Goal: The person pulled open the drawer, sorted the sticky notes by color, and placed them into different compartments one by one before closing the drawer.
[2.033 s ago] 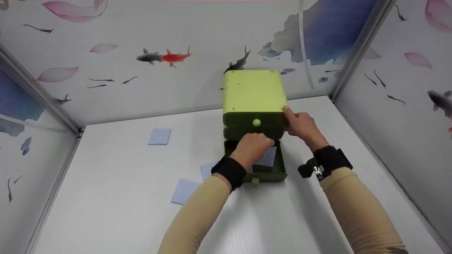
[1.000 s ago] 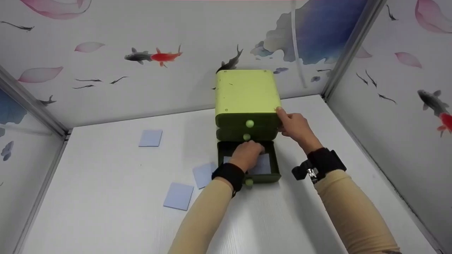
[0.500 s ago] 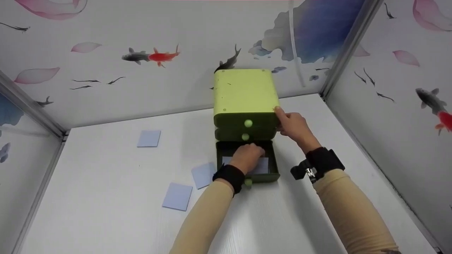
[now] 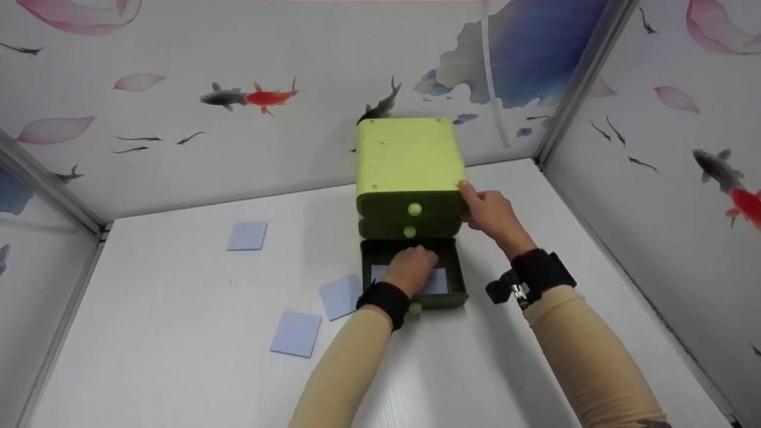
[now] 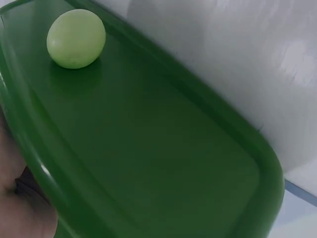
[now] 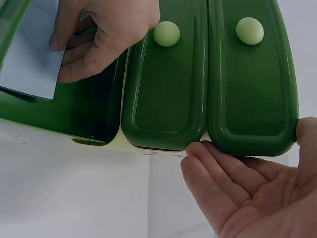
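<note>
My left hand (image 4: 411, 268) is inside the pulled-out bottom drawer (image 4: 446, 300) of a small green drawer cabinet (image 4: 410, 154). It pinches the edge of a thin light-blue square card (image 6: 32, 59), thumb on its face. Light blue shows on both sides of this hand in the head view. At the cabinet's right front corner, my right hand (image 4: 492, 217) holds on, thumb at the top edge and fingers (image 6: 213, 171) against the side. The left wrist view is filled by the green drawer front (image 5: 148, 129) with its round knob (image 5: 77, 38); the left fingertips are hidden there.
Three more blue square cards lie on the white table (image 4: 178, 333) to the left: a far card (image 4: 247, 236), a card (image 4: 340, 297) beside the drawer and a near card (image 4: 296, 333). The two upper drawers are closed. A patterned wall (image 4: 267, 53) stands close behind.
My left hand has moved down and toward the drawer's front, and the card, tilted up earlier, now lies lower in the drawer. My right hand keeps its place; the whole view has shifted slightly.
</note>
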`<state>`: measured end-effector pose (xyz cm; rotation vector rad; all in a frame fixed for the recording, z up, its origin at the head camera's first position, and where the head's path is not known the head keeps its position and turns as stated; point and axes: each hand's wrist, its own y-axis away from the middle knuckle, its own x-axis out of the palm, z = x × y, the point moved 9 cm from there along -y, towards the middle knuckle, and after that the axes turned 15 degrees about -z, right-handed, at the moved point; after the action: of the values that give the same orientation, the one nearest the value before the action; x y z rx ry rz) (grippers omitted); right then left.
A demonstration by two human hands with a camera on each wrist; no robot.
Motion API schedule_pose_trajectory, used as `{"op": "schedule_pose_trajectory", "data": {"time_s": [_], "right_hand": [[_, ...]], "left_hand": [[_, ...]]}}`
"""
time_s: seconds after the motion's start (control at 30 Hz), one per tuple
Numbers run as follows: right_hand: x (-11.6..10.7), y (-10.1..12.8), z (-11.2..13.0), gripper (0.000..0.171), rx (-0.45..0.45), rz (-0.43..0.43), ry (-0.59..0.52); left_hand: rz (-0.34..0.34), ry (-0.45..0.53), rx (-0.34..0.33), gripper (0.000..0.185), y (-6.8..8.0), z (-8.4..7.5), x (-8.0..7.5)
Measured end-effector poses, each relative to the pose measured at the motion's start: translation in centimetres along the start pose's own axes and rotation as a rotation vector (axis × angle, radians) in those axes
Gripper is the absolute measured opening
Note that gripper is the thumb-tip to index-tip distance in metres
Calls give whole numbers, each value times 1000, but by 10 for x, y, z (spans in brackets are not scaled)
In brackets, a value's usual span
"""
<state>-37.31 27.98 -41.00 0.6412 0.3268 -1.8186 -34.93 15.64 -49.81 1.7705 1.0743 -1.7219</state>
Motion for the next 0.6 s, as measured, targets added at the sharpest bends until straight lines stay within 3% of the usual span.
{"op": "schedule_pose_trajectory", "data": {"time_s": [0.23,0.6], "right_hand": [[2,2,4,82,-2,7,-1],[0,2,3,81,-19,2,19]], "left_hand": [[13,29,-43,22,1,8,-9],[-14,48,-37,17,11,20,-29]]}}
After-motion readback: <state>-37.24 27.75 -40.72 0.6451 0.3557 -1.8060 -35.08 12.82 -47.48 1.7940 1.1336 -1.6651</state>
